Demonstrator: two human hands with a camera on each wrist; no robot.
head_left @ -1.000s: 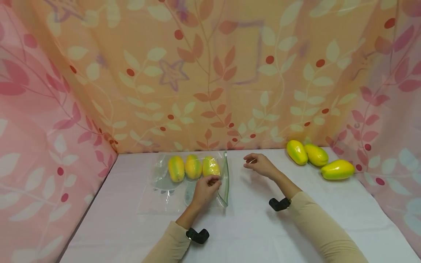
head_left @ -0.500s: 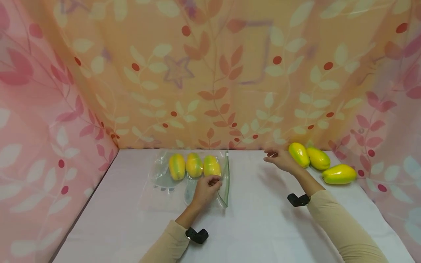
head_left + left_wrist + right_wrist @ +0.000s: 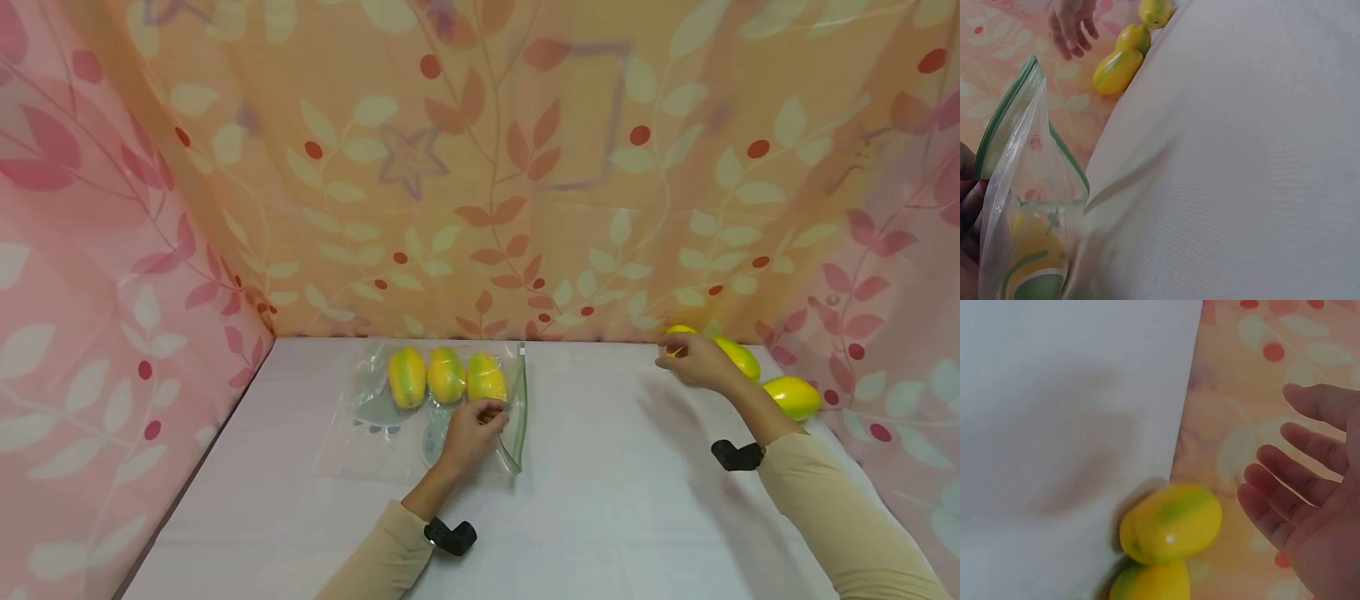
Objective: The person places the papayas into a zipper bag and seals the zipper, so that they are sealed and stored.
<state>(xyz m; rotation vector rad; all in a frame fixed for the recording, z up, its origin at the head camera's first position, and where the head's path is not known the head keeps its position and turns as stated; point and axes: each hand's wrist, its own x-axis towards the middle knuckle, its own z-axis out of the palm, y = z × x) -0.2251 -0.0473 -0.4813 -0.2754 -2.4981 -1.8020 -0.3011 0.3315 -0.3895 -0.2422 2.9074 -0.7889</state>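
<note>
A clear zip bag (image 3: 375,454) with a green zip edge (image 3: 522,417) lies on the table, holding three yellow-green papayas; one is the papaya (image 3: 407,379) at its left. My left hand (image 3: 471,437) pinches the bag's upper layer near its mouth. In the left wrist view the mouth gapes, and the fingers (image 3: 971,209) sit at its edge. My right hand (image 3: 701,360), fingers relaxed and spread in its own wrist view, hovers by three loose papayas at the back right. It partly covers the nearest papaya (image 3: 1171,524) in the head view and holds nothing.
Two more loose papayas, one a papaya (image 3: 738,358) behind my right hand and one a papaya (image 3: 792,398) near the right edge, rest on the white tablecloth (image 3: 600,500). Patterned curtains (image 3: 480,167) stand along the back and both sides.
My right hand has moved right, from beside the bag to the loose papayas. My left hand has stayed on the bag. The head view has shifted slightly.
</note>
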